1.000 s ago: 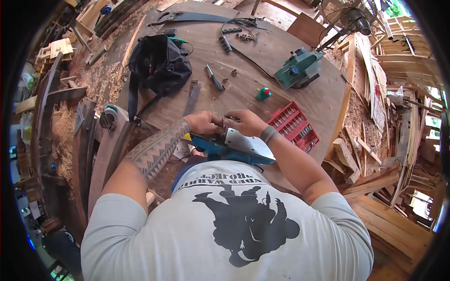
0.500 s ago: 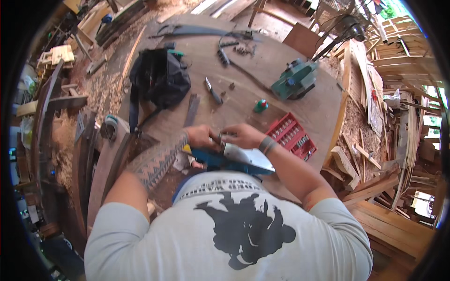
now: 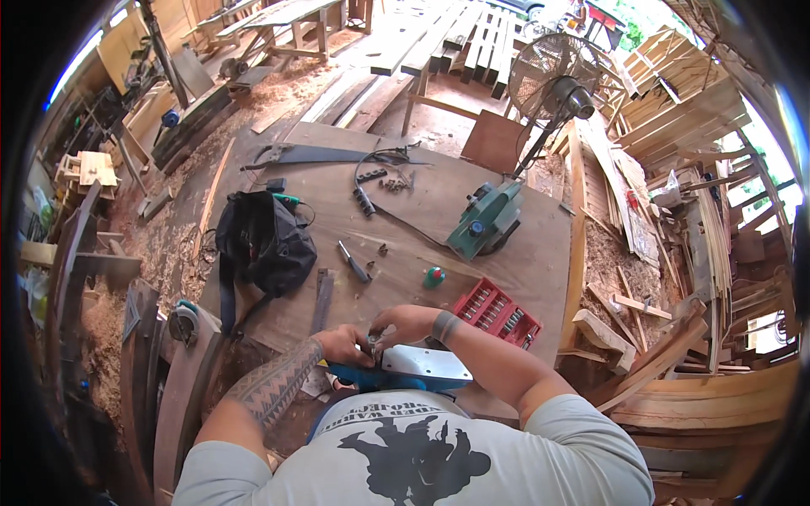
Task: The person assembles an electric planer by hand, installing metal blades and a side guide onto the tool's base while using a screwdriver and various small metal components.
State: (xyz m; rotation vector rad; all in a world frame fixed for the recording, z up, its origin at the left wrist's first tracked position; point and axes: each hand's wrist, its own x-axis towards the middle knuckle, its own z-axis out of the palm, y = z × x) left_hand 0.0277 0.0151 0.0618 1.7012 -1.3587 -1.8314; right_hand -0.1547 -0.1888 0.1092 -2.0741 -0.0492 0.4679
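Observation:
A blue electric planer lies sole-up near the workbench's front edge, close to my body. My left hand is closed on its left end, its fingers at a small metal piece too small to identify. From the right, my right hand pinches at that same spot. Beyond them lie a metal strip, a utility knife and a green bottle. A red case of bits sits to the right.
On the bench are a black bag, a hand saw, a power strip and a green planer. A standing fan is behind. Curved timbers lie left; lumber and shavings surround the bench.
The view has tilted up, showing more of the workshop and shifting the bench lower in the picture. My hands stay together at the planer's left end, with slight finger movement.

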